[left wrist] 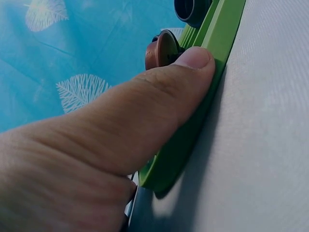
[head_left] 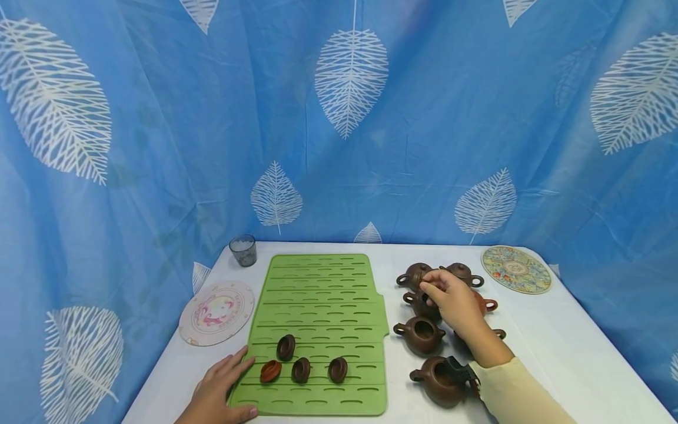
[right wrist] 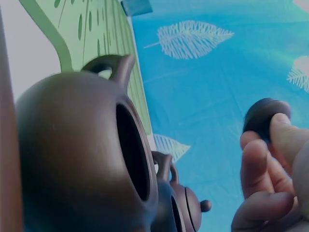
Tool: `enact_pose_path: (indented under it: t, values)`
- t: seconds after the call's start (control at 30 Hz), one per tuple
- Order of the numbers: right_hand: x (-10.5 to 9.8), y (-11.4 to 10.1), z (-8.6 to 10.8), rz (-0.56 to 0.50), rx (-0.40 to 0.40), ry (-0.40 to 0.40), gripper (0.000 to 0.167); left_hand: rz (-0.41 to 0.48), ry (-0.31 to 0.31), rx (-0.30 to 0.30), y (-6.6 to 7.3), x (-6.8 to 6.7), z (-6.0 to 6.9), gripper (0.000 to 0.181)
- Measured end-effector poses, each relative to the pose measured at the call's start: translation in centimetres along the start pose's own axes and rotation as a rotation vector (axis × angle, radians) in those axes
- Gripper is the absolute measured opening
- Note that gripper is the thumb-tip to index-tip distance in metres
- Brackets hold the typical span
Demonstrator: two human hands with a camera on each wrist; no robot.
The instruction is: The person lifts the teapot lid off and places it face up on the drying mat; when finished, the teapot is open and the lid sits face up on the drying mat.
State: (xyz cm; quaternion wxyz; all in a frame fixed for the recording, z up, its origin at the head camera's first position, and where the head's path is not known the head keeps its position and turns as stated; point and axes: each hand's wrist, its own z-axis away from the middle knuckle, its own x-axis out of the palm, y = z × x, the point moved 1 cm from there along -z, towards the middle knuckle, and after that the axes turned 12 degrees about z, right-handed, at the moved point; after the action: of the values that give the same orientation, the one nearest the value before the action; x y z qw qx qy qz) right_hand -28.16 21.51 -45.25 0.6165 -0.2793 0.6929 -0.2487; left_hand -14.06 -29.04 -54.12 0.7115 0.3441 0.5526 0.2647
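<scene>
My right hand (head_left: 452,300) pinching a dark lid (right wrist: 263,116), over or beside teapots (head_left: 421,344), hard to tell, my left hand (head_left: 219,386), fingers outstretched, touching the mat (head_left: 325,312), near four lids (head_left: 301,370)

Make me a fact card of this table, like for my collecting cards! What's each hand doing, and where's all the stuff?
Left hand: thumb resting on the edge of the green mat
Right hand: pinching a dark lid above the teapots
Lids on mat: four, one red lid and three brown lids
Teapots: right of the mat, mostly brown, at least one open on top
Far left: grey glass
Far right: flowery disc
Background: blue curtain with white leaves
</scene>
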Motion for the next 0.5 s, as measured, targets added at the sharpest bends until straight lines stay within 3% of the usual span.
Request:
enact_pose_path:
  t: [0.27, 0.5]
  values:
    - [1.3, -1.0, 0.1, -0.243, -0.009, -0.045, 0.020, 0.012, -0.002, -0.011, 0.1, 0.0, 0.1, 0.097]
    - [2.6, -2.0, 0.4, -0.563, 0.022, -0.126, 0.020, -0.010, -0.004, -0.016, 0.5, 0.0, 0.1, 0.096]
